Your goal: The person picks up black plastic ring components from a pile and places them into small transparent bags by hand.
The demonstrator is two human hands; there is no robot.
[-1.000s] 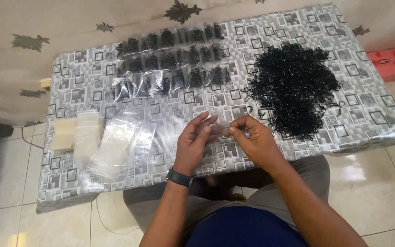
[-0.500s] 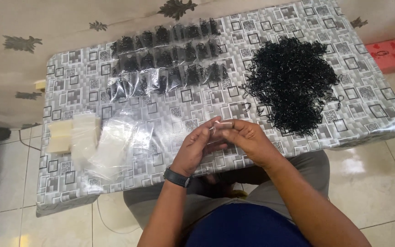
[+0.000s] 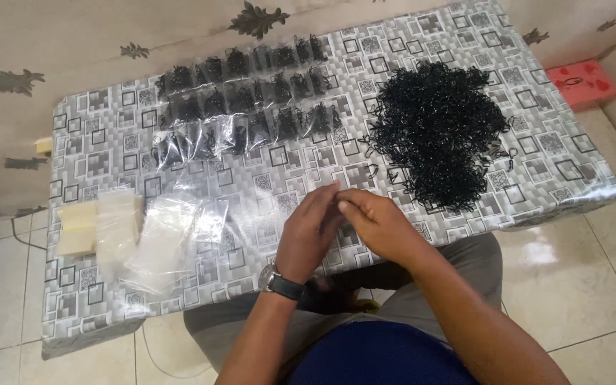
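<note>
My left hand (image 3: 308, 232) and right hand (image 3: 372, 224) meet fingertip to fingertip, pinching something too small to make out, and with the black elastic heap (image 3: 436, 132) just beyond my right hand, a careless sleeve could scatter it off the table (image 3: 94, 164).

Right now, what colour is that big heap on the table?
Black: the heap of small bands, seen clearly in the head view.
</note>
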